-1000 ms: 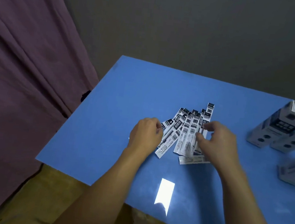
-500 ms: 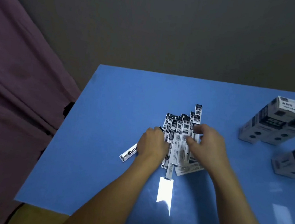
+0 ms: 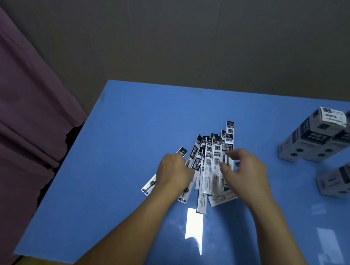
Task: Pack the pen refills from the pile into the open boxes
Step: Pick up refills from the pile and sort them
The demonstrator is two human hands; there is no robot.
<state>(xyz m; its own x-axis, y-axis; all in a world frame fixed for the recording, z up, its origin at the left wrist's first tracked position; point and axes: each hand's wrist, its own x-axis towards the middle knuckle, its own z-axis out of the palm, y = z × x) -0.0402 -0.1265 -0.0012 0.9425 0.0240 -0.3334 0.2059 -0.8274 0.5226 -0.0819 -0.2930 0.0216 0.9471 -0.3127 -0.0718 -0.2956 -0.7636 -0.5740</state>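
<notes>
My left hand [image 3: 175, 171] rests curled on the left side of the refill pile [image 3: 210, 164] mid-table [image 3: 126, 127]; whether it grasps any, I cannot tell. My right hand [image 3: 244, 173] pinches refills. Boxes [image 3: 313, 137] lie along the right edge.

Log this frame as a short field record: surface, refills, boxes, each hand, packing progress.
surface: blue table
refills: pile of packaged pen refills fanned out mid-table, between the hands
boxes: three boxes at the right edge, apart from the pile; whether they are open cannot be told
left hand: left hand curled, gripping refills at the pile's left side
right hand: right hand over the pile's right side, fingers bent; grip unclear
progress: no refill seen entering a box
</notes>
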